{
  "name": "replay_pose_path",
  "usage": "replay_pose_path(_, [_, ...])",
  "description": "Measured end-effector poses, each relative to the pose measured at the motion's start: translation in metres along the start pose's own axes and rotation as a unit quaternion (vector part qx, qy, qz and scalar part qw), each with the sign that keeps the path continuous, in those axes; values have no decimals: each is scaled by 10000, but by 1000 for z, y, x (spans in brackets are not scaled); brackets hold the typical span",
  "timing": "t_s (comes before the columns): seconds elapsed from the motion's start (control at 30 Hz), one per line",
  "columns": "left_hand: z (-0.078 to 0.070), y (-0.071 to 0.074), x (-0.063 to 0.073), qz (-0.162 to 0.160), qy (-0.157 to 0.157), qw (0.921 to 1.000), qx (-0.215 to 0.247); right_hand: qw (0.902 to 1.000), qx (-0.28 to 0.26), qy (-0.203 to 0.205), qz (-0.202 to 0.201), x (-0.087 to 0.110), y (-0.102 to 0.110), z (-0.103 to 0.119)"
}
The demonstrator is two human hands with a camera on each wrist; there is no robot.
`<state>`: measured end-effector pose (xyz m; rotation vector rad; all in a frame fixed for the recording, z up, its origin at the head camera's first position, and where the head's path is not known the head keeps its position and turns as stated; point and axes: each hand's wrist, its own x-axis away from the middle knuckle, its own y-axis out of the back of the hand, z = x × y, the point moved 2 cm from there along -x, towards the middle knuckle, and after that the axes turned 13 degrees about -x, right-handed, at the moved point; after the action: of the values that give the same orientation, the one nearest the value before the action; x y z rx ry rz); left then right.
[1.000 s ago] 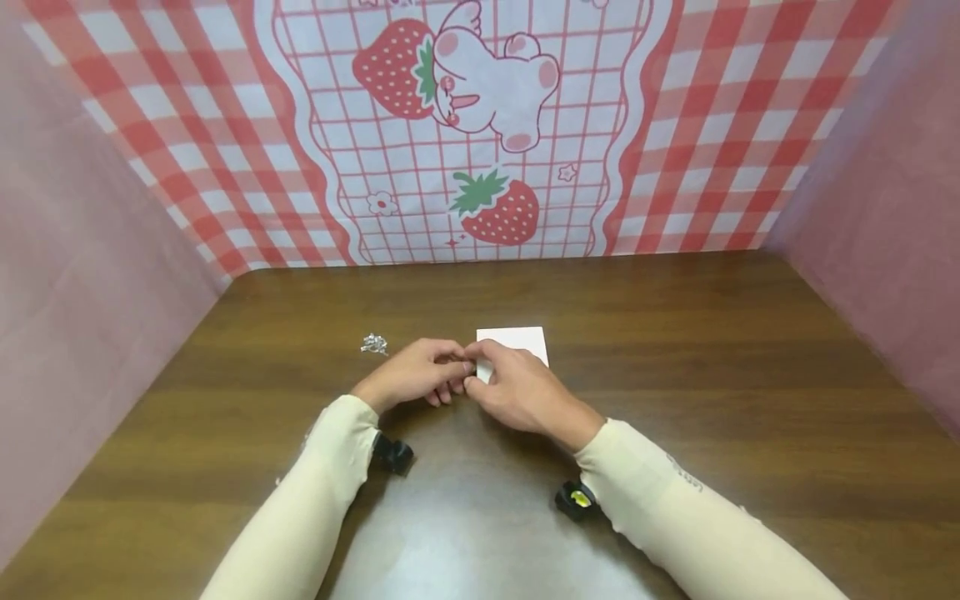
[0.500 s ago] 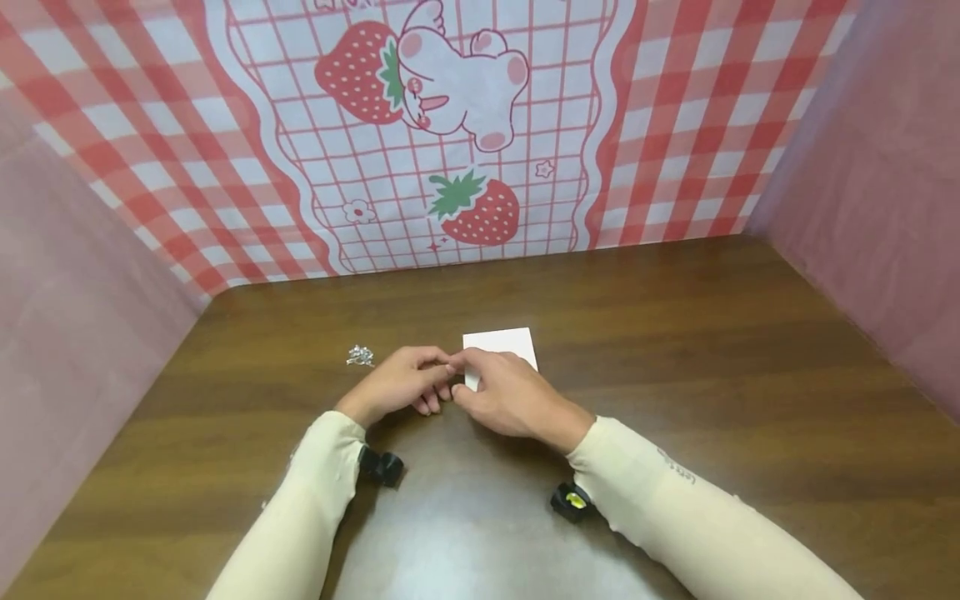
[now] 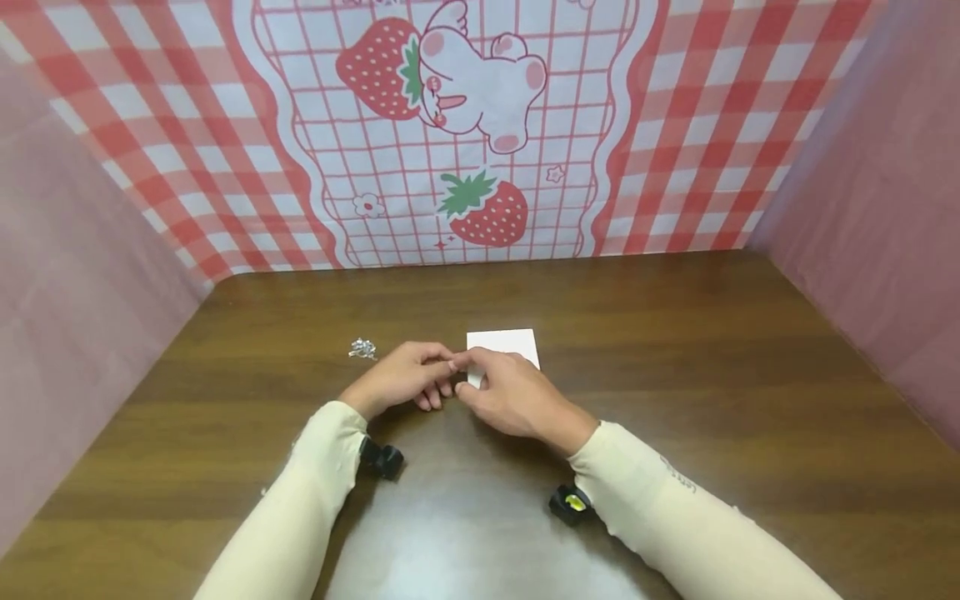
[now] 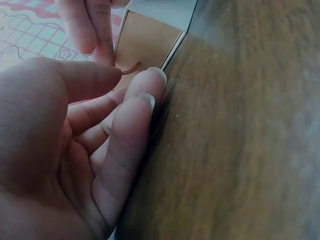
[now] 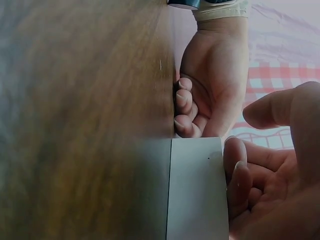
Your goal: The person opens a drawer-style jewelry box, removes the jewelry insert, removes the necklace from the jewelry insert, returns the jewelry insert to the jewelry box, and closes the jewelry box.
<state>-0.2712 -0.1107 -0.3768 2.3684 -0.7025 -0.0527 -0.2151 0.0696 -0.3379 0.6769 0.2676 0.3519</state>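
Observation:
A small white box sits on the wooden table under my right hand. Its tan end face has a short brown ribbon tab coming out of it. My left hand pinches that tab at the thumb tip, its other fingers curled low beside the table; the opposing fingertip is partly hidden. Over the top of the box lies my right hand, fingertips resting against it and thumb held apart. In the head view the two hands meet at the box's left end, covering the tab.
A little tangle of silvery metal lies on the table left of my left hand. Behind stands a red-checked cloth backdrop, with pinkish side walls at both sides.
The head view has shifted and tilted slightly. Both hands keep the same place at the box, and the silvery tangle stays where it lies.

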Motion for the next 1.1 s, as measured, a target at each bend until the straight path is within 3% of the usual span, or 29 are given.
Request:
replay_pose_path(0.33, [13, -9, 1, 68, 83, 9999, 8, 9988, -489, 91, 2, 8, -8, -11])
replay_pose_path(0.7, [1, -1, 1, 36, 45, 10000, -68, 9938, -1105, 149, -53, 5, 3, -10])
replay_pose_path(0.9, [-1, 2, 3, 21, 118, 9998, -128, 9849, -1714, 246, 49, 2, 9, -7])
replay_pose_path(1.1, [-7, 0, 1, 8, 168, 9996, -235, 9837, -1765, 338, 77, 4, 24, -7])
